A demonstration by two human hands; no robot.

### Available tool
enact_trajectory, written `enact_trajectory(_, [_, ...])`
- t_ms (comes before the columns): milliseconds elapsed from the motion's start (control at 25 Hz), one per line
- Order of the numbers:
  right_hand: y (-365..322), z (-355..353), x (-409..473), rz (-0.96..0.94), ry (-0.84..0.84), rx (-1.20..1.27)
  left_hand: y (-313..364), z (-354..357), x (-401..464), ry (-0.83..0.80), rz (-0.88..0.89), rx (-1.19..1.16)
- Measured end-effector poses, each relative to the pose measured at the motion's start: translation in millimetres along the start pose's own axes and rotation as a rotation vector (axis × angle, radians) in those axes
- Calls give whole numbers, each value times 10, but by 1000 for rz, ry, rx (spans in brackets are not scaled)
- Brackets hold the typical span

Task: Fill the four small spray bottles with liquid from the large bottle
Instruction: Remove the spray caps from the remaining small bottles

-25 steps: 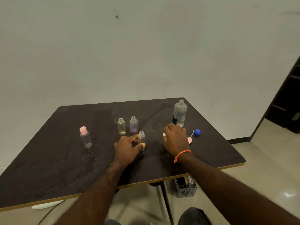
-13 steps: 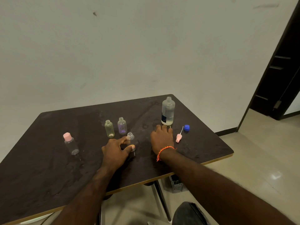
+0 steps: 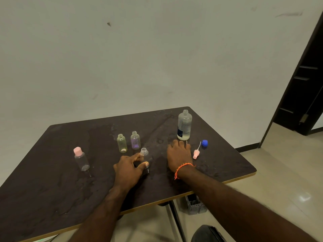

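Dark tabletop (image 3: 52, 180), wet patches. Large bottle (image 3: 184, 125) upright at far right, uncapped. Left hand (image 3: 128, 169) grips an open clear small bottle (image 3: 144, 155) near centre. Right hand (image 3: 179, 157) lies palm down on the tabletop just before the large bottle; can't tell if it holds anything. Pink-capped bottle (image 3: 81, 159) stands at left. Yellowish bottle (image 3: 122, 143) and purple bottle (image 3: 135, 140) stand open behind the left hand. Pink sprayer (image 3: 196, 153) and blue cap (image 3: 204, 143) lie right of the right hand.

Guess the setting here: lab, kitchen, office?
Probably a plain spare room or office, not a lab or kitchen: one dark worn table against a bare wall, tiled floor, dark doorway at right. No sink or counters.
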State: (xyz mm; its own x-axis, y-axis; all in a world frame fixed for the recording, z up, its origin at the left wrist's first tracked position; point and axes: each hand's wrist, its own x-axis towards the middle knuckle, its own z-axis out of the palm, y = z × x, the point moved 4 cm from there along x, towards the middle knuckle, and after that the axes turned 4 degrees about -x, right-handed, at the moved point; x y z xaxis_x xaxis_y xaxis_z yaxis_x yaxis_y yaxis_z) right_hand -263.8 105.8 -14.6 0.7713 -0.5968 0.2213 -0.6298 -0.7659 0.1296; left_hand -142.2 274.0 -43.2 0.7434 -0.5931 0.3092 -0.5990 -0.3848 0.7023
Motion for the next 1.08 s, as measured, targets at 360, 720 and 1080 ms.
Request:
enact_trajectory(360, [-30,-74,-33,-25,-10,13,35,-15,-19,-5,-10,45])
enact_trajectory(720, [-518,-295,-165,-257,-42,276,42,-202,-163,44,-13,220])
enact_trajectory(1080, [-1405,-121,7,-280,-303,785,-253,-651,-10,163,-236,400])
